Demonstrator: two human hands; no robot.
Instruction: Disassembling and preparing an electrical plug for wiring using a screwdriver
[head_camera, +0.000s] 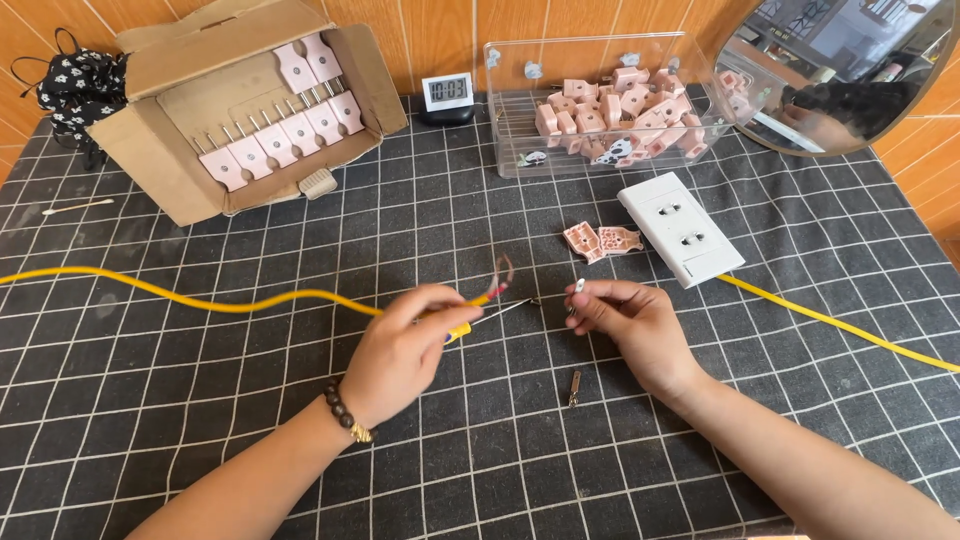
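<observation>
Screwdriver pinched in left hand, tip toward small metal prong pinched by right hand.

Dark grid-patterned table cover against an orange wood-panelled wall, in even light.

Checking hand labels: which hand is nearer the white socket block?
Right. The right hand sits just below-left of the white socket block, apart from it. The left hand is farther left, holding a screwdriver.

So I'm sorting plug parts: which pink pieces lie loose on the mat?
The two opened pink halves beside the white socket; the others sit in the cardboard box or clear bin.
</observation>
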